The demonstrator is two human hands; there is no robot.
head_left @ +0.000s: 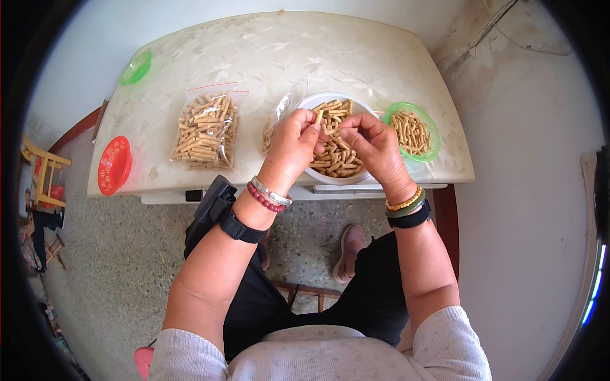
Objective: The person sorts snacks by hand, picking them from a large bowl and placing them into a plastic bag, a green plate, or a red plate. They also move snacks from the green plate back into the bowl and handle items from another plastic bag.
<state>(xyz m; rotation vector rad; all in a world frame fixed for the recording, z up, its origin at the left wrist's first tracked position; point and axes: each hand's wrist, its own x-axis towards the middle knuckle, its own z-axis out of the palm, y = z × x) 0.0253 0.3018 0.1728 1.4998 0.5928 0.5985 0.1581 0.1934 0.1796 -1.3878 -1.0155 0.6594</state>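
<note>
Stick, tan and cylindrical, sits in the left hand's thumb-and-finger pinch; the right hand's fingertips bunch close, contents unclear.

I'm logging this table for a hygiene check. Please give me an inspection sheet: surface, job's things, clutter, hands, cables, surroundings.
Surface: pale patterned table, small brown marks.
Job's things: sticks in white bowl; similar pieces in green bowl and clear bag; second bag partly hidden.
Clutter: red basket and green dish, both towards the left edge.
Hands: left hand pinches a stick; right hand beside it, grip unclear.
Cables: thin cord along the stained wall.
Surroundings: speckled floor; wooden furniture at left.
</note>
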